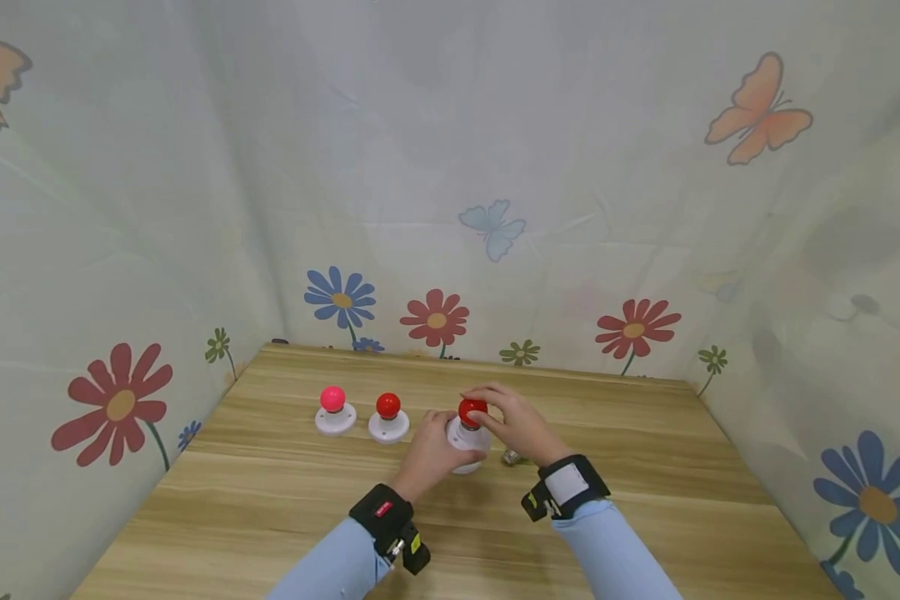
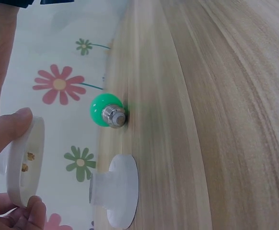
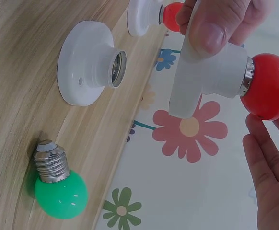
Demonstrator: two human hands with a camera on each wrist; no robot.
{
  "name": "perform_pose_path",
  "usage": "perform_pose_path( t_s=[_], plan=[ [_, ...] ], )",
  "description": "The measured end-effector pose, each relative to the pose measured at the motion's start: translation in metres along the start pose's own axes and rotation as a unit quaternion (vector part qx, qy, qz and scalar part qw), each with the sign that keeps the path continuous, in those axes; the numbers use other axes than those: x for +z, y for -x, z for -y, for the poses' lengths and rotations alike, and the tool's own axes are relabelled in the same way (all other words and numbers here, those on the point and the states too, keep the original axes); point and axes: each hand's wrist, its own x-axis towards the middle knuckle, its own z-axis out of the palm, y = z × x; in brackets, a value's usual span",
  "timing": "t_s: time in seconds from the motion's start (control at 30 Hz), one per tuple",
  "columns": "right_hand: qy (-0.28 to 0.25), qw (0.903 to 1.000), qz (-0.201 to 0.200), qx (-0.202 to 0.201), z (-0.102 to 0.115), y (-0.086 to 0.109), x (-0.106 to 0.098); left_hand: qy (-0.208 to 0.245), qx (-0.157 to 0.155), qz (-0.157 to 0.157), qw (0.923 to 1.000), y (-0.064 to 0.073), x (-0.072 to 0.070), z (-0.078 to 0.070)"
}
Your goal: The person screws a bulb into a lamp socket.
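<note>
My left hand [image 1: 433, 450] grips a round white lamp holder [image 3: 187, 86] by its base, raised above the table. A red bulb [image 3: 268, 86] sits in its socket, some metal thread showing at the rim. The thumb and fingers of my right hand [image 1: 523, 427] pinch that red bulb from above. In the left wrist view, the holder's underside [image 2: 33, 165] shows brass terminals. Below stands another white lamp holder [image 3: 84, 64], its socket empty. Beside it lies a green bulb [image 3: 62, 194] on its side; in the head view my right hand mostly hides it.
To the left, a pink bulb [image 1: 333, 398] and a second red bulb [image 1: 388, 406] stand in white lamp holders on the wooden table [image 1: 270, 517]. A flower-printed curtain [image 1: 390, 167] hangs behind and at both sides.
</note>
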Motion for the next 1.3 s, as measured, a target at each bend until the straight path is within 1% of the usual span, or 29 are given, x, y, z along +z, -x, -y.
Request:
perform_pose_path(
  t_s=[0.17,0.23,0.3,0.4,0.5,0.6,0.7,0.77,0.87,1.0,1.1,1.2,1.3],
  plan=[
    [0.002,1.0000,-0.001,-0.003,0.000,0.001,0.000,0.000,0.002,0.000,1.0000,0.000,0.000,0.000],
    [0.012,0.9999,-0.002,-0.003,0.001,0.001,-0.001,0.001,0.005,0.000,1.0000,0.000,0.000,0.000],
    [0.033,0.9994,-0.007,-0.005,0.005,0.000,-0.002,0.003,0.007,0.001,1.0000,0.001,0.000,0.000],
    [0.078,0.9966,-0.025,0.010,0.012,-0.004,-0.005,0.007,0.009,0.001,0.9999,0.001,0.001,0.000],
    [0.134,0.9892,-0.036,0.045,0.021,-0.008,-0.007,0.015,0.011,0.003,0.9998,0.001,0.001,0.000],
    [0.193,0.9772,-0.024,0.085,0.028,-0.012,-0.006,0.022,0.009,0.004,0.9997,0.000,0.002,0.001],
    [0.242,0.9646,-0.010,0.105,0.032,-0.015,-0.004,0.029,0.008,0.006,0.9995,0.000,0.002,0.002],
    [0.260,0.9590,-0.009,0.113,0.033,-0.016,-0.002,0.031,0.009,0.006,0.9995,0.000,0.003,0.002],
    [0.270,0.9554,-0.014,0.119,0.034,-0.016,0.000,0.033,0.008,0.007,0.9994,0.000,0.003,0.001],
    [0.270,0.9552,-0.021,0.120,0.033,-0.016,0.001,0.033,0.009,0.005,0.9994,0.000,0.004,0.000],
    [0.268,0.9556,-0.025,0.119,0.031,-0.015,0.001,0.029,0.013,0.002,0.9995,0.000,0.005,0.000],
    [0.266,0.9566,-0.028,0.116,0.029,-0.014,0.002,0.026,0.010,0.002,0.9996,0.000,0.005,0.000],
    [0.254,0.9605,-0.023,0.112,0.028,-0.013,0.001,0.024,0.009,0.001,0.9997,0.000,0.005,0.000]
  ],
)
